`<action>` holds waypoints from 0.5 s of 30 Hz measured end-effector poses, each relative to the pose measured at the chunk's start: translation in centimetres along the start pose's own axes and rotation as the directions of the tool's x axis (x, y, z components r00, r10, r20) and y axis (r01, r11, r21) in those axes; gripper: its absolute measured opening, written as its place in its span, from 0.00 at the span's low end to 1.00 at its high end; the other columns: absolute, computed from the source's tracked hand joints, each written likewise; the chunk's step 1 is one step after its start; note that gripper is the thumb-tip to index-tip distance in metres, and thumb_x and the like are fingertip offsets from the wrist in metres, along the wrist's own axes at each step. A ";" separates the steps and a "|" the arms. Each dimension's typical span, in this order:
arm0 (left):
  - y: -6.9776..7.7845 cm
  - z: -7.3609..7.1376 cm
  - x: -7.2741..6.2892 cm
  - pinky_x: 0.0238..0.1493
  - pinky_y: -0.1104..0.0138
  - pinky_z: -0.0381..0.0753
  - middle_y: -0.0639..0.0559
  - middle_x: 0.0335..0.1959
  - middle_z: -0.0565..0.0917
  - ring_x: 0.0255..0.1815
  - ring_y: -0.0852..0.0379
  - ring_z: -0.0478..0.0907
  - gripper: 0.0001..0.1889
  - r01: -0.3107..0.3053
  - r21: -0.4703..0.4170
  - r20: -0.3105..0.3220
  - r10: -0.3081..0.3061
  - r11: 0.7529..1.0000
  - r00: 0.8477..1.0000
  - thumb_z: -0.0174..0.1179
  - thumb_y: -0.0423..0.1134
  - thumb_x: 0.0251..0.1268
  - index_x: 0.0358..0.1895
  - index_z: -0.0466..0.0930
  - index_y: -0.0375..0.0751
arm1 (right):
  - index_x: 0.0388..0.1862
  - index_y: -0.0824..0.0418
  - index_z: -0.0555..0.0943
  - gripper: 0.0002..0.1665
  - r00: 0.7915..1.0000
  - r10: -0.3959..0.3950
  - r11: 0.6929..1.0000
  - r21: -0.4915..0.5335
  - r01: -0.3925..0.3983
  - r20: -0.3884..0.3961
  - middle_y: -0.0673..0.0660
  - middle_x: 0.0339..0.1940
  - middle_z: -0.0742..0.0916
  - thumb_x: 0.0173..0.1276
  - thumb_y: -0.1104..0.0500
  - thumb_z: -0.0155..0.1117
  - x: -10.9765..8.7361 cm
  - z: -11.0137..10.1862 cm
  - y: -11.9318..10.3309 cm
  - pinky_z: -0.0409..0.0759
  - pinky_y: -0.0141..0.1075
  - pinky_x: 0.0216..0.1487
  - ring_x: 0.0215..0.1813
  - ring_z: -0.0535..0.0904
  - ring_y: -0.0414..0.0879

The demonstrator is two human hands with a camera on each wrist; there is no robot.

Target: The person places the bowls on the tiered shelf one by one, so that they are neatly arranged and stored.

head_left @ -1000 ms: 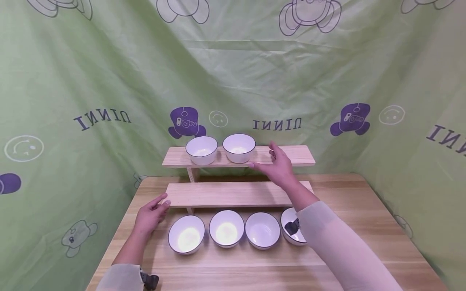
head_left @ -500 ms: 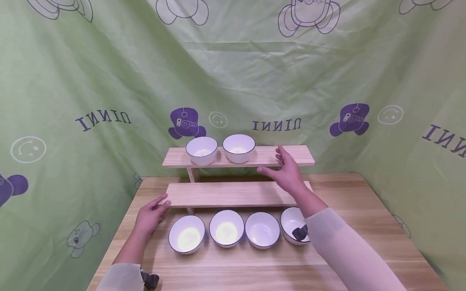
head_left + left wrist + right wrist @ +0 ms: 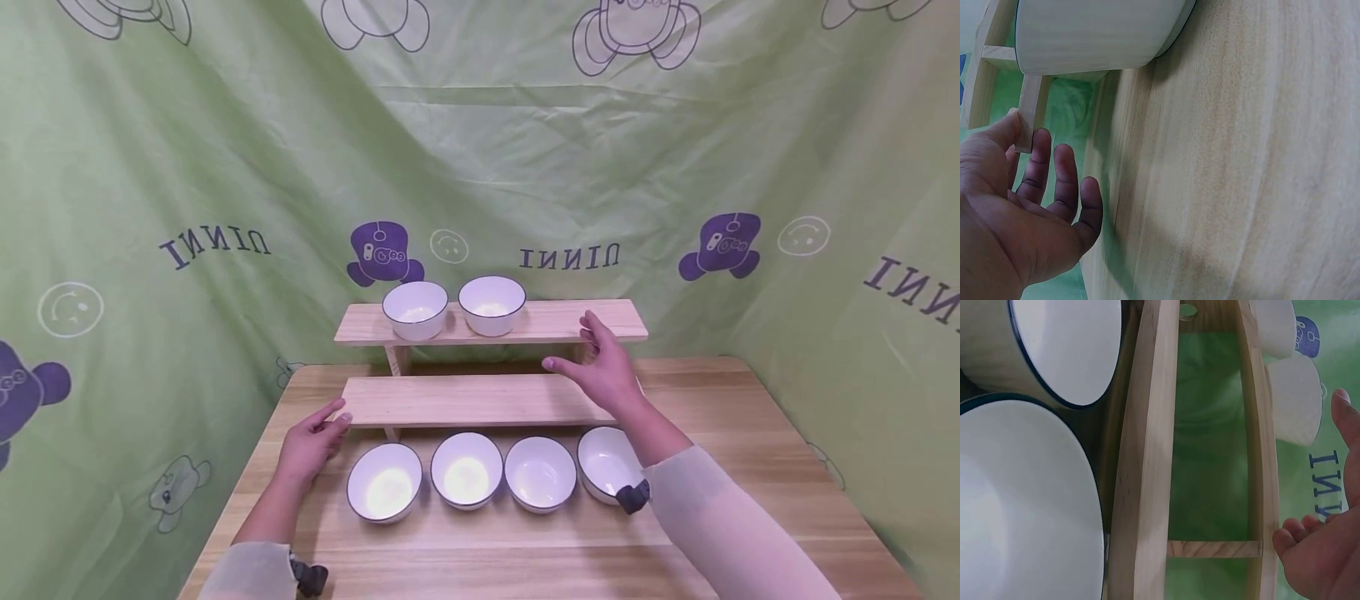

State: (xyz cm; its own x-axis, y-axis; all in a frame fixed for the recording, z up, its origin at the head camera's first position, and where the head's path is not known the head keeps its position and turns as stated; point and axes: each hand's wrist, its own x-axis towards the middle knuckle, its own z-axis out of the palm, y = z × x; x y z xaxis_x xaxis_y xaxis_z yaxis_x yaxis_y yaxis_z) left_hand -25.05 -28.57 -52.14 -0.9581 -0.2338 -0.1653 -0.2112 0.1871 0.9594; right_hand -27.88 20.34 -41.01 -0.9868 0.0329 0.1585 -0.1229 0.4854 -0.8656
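- The person's left hand (image 3: pixel 307 450) pinches the left end of the lower shelf (image 3: pixel 472 402), thumb on one side of the board and fingers on the other (the left wrist view shows this best).
- The right hand (image 3: pixel 606 373) holds nothing; its thumb stands well apart from the loosely bent fingers. It is over the right part of the lower shelf, its fingertips near the front edge of the upper shelf (image 3: pixel 558 319); whether they touch that edge, one cannot tell.
- Two white bowls (image 3: pixel 416 315) with dark rims stand upright on the upper shelf, side by side, left of the right hand.
- Four more bowls (image 3: pixel 467 471) stand upright in a row on the worktop (image 3: pixel 480 571), in front of the lower shelf. The right arm and a small black device (image 3: pixel 633 497) partly cover the rightmost.
- A green cloth (image 3: pixel 480 175) with purple figures hangs behind.
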 end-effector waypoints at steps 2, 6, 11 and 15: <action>0.0 0.0 0.0 0.32 0.68 0.84 0.46 0.41 0.88 0.35 0.56 0.82 0.35 0.000 -0.006 0.002 0.000 1.000 1.000 0.72 0.53 0.66 0.73 0.75 0.45 | 0.87 0.54 0.50 0.77 1.000 -0.009 1.000 -0.006 0.009 -0.006 0.57 0.83 0.65 0.49 0.32 0.84 -0.3 -0.3 0.2 0.66 0.54 0.76 0.80 0.63 0.61; 0.1 0.0 -0.1 0.32 0.68 0.83 0.48 0.40 0.88 0.36 0.56 0.82 0.34 0.004 -0.010 0.000 -0.004 1.000 1.000 0.72 0.52 0.66 0.73 0.75 0.45 | 0.87 0.55 0.50 0.77 1.000 -0.027 1.000 -0.010 0.027 -0.011 0.58 0.83 0.65 0.49 0.32 0.84 -0.8 -0.7 0.5 0.66 0.56 0.76 0.80 0.63 0.62; 0.3 0.0 -0.1 0.32 0.69 0.83 0.48 0.40 0.88 0.35 0.56 0.82 0.34 0.008 -0.008 0.001 -0.008 1.000 1.000 0.72 0.52 0.66 0.73 0.75 0.45 | 0.87 0.55 0.50 0.76 1.000 -0.019 0.999 -0.035 0.018 -0.016 0.58 0.83 0.65 0.50 0.32 0.84 -1.3 -1.2 1.0 0.65 0.56 0.76 0.79 0.63 0.64; 0.2 0.1 -0.1 0.32 0.69 0.83 0.49 0.40 0.88 0.36 0.56 0.82 0.34 0.008 -0.011 0.002 -0.008 1.000 1.000 0.72 0.52 0.66 0.73 0.75 0.46 | 0.87 0.55 0.49 0.76 1.000 -0.006 0.998 -0.069 0.005 -0.011 0.60 0.82 0.65 0.51 0.31 0.82 -2.0 -1.4 1.7 0.65 0.55 0.77 0.79 0.63 0.65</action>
State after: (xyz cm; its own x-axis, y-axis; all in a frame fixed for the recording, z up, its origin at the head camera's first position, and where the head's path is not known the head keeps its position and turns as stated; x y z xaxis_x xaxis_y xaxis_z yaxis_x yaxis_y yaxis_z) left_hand -25.02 -28.46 -51.94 -0.9569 -0.2332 -0.1731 -0.2164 0.1750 0.9605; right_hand -26.01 22.32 -42.12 -0.9849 0.0400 0.1687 -0.1200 0.5450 -0.8298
